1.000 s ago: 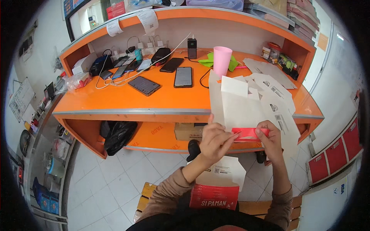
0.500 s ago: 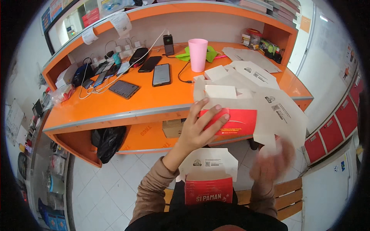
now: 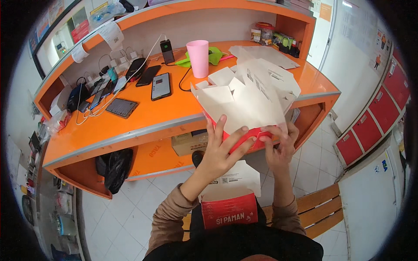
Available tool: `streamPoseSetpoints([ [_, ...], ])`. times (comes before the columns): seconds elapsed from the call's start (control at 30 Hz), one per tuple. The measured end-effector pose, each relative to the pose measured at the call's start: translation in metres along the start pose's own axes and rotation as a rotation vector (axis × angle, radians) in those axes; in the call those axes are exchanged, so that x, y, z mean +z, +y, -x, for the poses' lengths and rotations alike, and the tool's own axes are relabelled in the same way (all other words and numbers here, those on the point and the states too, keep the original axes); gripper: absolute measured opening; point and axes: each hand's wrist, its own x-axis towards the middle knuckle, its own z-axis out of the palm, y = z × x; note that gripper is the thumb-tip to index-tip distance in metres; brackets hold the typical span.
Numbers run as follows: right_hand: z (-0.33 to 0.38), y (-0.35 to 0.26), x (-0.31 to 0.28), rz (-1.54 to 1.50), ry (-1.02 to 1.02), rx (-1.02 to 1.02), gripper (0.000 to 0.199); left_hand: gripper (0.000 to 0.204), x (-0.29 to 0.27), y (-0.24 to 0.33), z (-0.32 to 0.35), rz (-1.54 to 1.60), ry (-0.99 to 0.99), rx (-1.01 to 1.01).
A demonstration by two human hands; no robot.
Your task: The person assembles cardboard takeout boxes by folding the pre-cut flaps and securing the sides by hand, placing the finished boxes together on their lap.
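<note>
Both hands hold an unfolded red-and-white cardboard carton (image 3: pixel 244 108) in front of the orange tabletop (image 3: pixel 174 108)

The carton's raised white flaps hide its inside, so any contents cannot be told, and they also cover part of the loose white flat cartons (image 3: pixel 265 54) lying on the tabletop behind. The left hand (image 3: pixel 220 150) lies with fingers spread against the carton's red lower edge; the right hand (image 3: pixel 278 141) pinches that same edge, its fingertips partly tucked behind the card. A second red-and-white carton (image 3: pixel 230 202) rests in the person's lap, open flap up, its interior out of sight. On the tabletop stand a pink plastic cup (image 3: pixel 198 58), contents unseen, and several dark smartphones (image 3: pixel 160 85) on cables
</note>
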Motion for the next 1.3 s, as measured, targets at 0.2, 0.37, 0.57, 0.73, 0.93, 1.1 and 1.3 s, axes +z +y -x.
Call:
streamPoseSetpoints([
  [0.2, 0.006, 0.009, 0.008, 0.086, 0.332, 0.123, 0.011, 0.034, 0.012, 0.005, 0.008, 0.081, 0.112, 0.096],
  [0.37, 0.018, 0.010, 0.009, -0.373, 0.266, 0.237, 0.025, 0.029, 0.019, 0.004, 0.017, 0.153, 0.093, 0.024],
  [0.57, 0.007, -0.011, -0.006, -0.021, -0.039, -0.156, 0.048, 0.025, 0.014, 0.013, 0.024, 0.168, 0.212, 0.054],
  [0.73, 0.057, 0.012, -0.012, 0.246, -0.070, -0.109, 0.053, 0.065, 0.001, 0.020, 0.020, 0.968, 0.562, -0.477],
  [0.93, 0.083, 0.033, -0.002, 0.169, 0.088, -0.471, 0.040, 0.051, -0.027, -0.024, 0.029, 1.472, 0.400, -1.312],
  [1.1, 0.086, 0.016, -0.012, 0.203, -0.090, -0.147, 0.055, 0.060, -0.022, -0.015, 0.038, 1.324, 0.612, -1.169],
  [1.3, 0.053, -0.052, -0.066, -0.624, -0.300, 0.499, 0.055, 0.048, -0.024, 0.037, 0.016, 0.841, 0.431, -0.175],
])
